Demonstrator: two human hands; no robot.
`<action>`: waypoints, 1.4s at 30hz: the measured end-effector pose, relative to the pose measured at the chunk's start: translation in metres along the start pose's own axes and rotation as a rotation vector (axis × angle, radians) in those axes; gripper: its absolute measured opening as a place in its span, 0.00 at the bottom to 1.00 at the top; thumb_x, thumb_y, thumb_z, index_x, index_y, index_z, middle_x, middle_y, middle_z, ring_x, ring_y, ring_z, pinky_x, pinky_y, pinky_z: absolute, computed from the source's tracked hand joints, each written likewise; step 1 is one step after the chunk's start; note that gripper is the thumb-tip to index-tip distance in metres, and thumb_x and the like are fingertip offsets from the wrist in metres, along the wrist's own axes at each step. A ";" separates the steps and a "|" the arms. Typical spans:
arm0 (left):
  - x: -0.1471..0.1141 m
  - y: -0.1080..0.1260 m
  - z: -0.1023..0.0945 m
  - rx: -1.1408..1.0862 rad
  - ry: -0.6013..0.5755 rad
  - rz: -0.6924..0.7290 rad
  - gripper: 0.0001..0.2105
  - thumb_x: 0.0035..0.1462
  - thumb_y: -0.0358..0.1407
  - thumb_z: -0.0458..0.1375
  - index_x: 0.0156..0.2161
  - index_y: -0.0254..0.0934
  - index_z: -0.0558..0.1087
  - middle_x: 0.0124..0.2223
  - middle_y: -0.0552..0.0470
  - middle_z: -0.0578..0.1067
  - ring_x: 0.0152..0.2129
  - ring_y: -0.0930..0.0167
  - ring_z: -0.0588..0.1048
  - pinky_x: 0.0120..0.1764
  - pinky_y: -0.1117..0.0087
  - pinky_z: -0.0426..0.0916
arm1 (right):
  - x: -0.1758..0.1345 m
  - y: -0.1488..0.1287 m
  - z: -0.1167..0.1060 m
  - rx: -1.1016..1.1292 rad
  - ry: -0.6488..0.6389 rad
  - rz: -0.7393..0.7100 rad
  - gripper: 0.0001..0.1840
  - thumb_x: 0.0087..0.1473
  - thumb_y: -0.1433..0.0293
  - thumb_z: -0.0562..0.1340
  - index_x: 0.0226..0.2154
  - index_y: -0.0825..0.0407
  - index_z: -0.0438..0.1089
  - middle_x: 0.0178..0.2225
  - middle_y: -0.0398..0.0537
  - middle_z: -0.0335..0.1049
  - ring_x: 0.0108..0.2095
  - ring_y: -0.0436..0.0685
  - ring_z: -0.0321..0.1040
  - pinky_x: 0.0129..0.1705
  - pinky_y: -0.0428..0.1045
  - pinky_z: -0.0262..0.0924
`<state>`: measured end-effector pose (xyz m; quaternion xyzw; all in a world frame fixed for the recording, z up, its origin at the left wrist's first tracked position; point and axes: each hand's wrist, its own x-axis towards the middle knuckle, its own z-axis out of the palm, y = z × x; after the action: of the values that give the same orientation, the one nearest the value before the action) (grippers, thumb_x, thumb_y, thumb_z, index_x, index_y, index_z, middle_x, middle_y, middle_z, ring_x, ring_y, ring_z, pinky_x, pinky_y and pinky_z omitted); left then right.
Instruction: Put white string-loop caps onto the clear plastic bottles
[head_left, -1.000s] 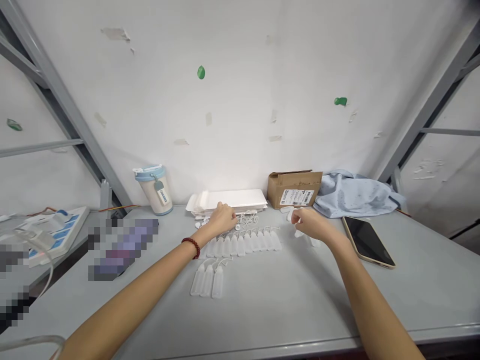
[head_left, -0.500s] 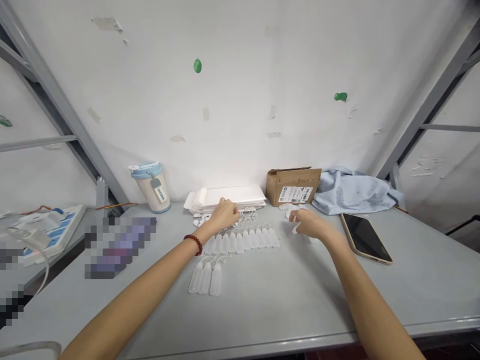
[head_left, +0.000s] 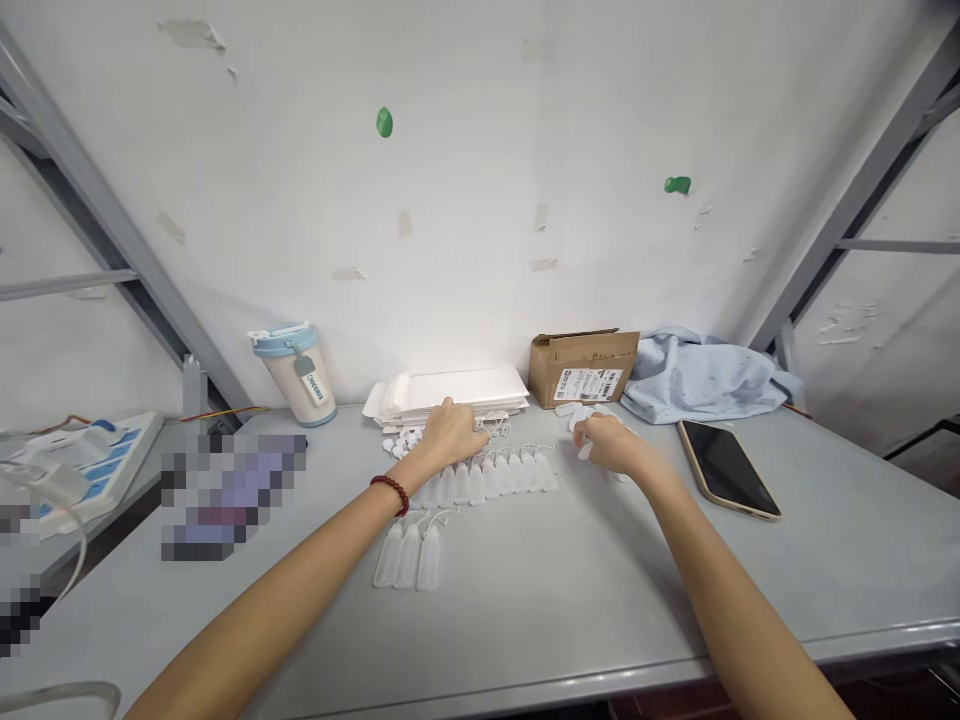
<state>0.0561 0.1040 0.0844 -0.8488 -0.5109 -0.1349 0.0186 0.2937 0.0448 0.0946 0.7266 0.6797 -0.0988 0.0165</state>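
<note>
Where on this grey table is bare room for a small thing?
The front middle is bare, between the three translucent pieces and the right forearm. Another bare patch lies between that forearm, the phone and the front edge of the table. The back is crowded: left hand, right hand and small white pieces before the white stack and cardboard box.

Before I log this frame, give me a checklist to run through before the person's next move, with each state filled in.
1. Front three translucent tubes lying side by side: ok.
2. Longer row of tubes in full view: not ok; the left arm overlaps its left end.
3. Left hand holding something: cannot tell; its fingers are hidden.
4. Right hand gripping one of the small white pieces near it: cannot tell.
5. Phone apart from the right hand: ok.
6. Cup apart from both hands: ok.
</note>
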 end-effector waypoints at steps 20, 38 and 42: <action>-0.011 -0.036 -0.036 -0.568 0.316 -0.229 0.12 0.50 0.39 0.52 0.27 0.33 0.73 0.28 0.49 0.78 0.26 0.70 0.73 0.30 0.73 0.64 | 0.001 0.003 0.002 0.009 0.043 0.003 0.16 0.42 0.84 0.57 0.34 0.54 0.71 0.39 0.54 0.69 0.44 0.61 0.61 0.34 0.47 0.53; -0.084 -0.026 -0.031 -0.780 0.535 -0.107 0.04 0.51 0.34 0.58 0.31 0.36 0.74 0.32 0.52 0.78 0.27 0.72 0.74 0.32 0.73 0.69 | -0.021 -0.041 -0.004 0.464 0.242 -0.415 0.11 0.51 0.66 0.57 0.38 0.50 0.68 0.35 0.46 0.68 0.33 0.53 0.63 0.34 0.47 0.58; -0.096 -0.003 -0.025 -0.682 0.540 0.155 0.04 0.54 0.29 0.56 0.31 0.37 0.74 0.31 0.51 0.77 0.28 0.72 0.73 0.30 0.72 0.68 | -0.045 -0.082 0.005 0.520 0.215 -0.696 0.08 0.53 0.66 0.58 0.36 0.50 0.69 0.31 0.45 0.67 0.31 0.52 0.62 0.32 0.46 0.57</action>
<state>0.0058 0.0186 0.0848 -0.7763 -0.3489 -0.5111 -0.1198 0.2095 0.0055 0.1063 0.4410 0.8341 -0.1901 -0.2716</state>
